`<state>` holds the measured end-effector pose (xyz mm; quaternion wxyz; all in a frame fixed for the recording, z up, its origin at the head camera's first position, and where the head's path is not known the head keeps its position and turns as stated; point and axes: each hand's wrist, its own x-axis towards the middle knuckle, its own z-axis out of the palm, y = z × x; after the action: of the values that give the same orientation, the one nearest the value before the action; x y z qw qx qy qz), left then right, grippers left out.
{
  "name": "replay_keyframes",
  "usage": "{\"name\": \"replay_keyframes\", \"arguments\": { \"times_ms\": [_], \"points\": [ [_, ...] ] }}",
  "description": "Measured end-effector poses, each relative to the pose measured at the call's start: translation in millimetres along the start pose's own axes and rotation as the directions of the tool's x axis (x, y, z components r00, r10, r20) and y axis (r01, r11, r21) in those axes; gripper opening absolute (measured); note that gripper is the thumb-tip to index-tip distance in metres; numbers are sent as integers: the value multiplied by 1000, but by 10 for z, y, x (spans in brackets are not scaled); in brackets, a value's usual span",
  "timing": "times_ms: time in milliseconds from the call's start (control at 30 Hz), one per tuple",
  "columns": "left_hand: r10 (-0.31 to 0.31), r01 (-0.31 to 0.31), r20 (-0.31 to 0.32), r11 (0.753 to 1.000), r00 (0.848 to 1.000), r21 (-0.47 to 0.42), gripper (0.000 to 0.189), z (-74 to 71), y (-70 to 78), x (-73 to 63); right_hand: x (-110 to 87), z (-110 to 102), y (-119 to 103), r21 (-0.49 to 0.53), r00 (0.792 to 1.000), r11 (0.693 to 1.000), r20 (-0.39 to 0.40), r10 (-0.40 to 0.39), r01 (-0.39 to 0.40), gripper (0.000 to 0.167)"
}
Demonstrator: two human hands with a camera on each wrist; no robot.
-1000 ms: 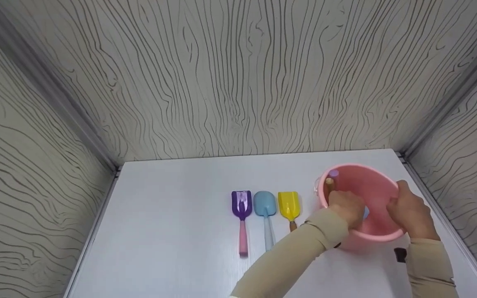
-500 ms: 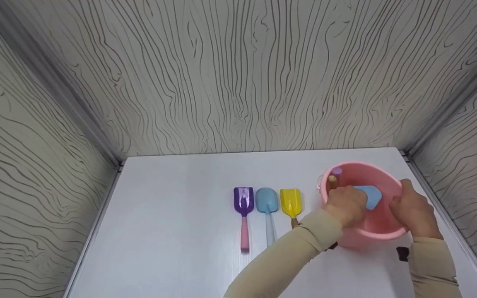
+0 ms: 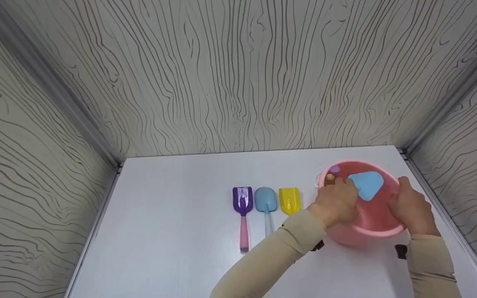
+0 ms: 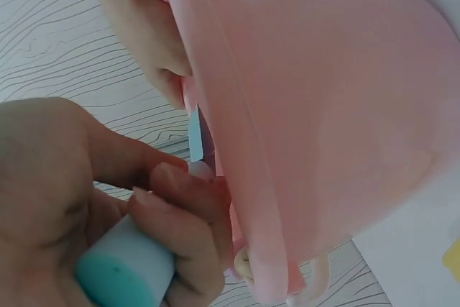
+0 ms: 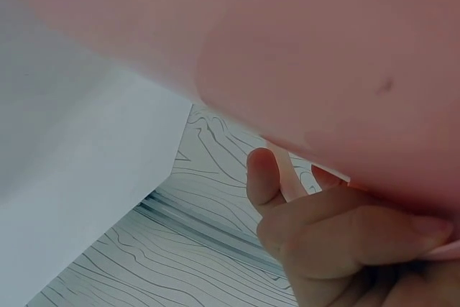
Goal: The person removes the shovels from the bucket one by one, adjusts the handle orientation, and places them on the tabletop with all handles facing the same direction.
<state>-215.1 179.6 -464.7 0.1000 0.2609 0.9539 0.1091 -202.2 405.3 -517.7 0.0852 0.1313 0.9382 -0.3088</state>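
My left hand (image 3: 337, 203) grips a toy shovel by its white handle with a teal end (image 4: 123, 267). The shovel's light blue blade (image 3: 367, 185) slants over the opening of the pink bucket (image 3: 350, 236). With my right hand (image 3: 413, 207) I hold the bucket's rim at its right side. In the right wrist view, fingers (image 5: 352, 239) lie against the bucket's outer wall. Inside the bucket, at the left, a purple handle end (image 3: 335, 169) and a tan handle end (image 3: 330, 178) show; the rest of them is hidden.
Left of the bucket, a purple shovel with a pink handle (image 3: 243, 200), a light blue shovel (image 3: 266, 200) and a yellow shovel (image 3: 290, 200) lie in a row on the white table (image 3: 168, 223). Wood-patterned panels (image 3: 238, 82) enclose the table's back and sides.
My left hand has drawn the blue shovel up and to the left, so its blade now shows at the bucket's opening. The right hand stays on the rim.
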Motion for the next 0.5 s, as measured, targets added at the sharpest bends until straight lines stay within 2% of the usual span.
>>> {"name": "replay_keyframes", "arguments": {
  "times_ms": [200, 333, 433, 500],
  "points": [
    [-71, 72, 10, 989, 997, -128, 54, -12, -66, -61, 2, 3, -2, -6, 1000, 1000, 0, -12, 12, 55],
    [-126, 130, 32, 954, 991, -271, 63, -25, -134, -104, -2, 5, 3, -4, 1000, 1000, 2, -22, 22, 54],
    [-130, 126, 14, 925, 991, -358, 50, -52, -209, -146, -8, 0, 4, 4, 1000, 1000, 5, -26, 26, 53],
    [-142, 133, 5, 910, 990, -393, 33, -54, -265, -174, -16, 1, 16, 14, 1000, 1000, 15, -25, 24, 53]
  ]
}}
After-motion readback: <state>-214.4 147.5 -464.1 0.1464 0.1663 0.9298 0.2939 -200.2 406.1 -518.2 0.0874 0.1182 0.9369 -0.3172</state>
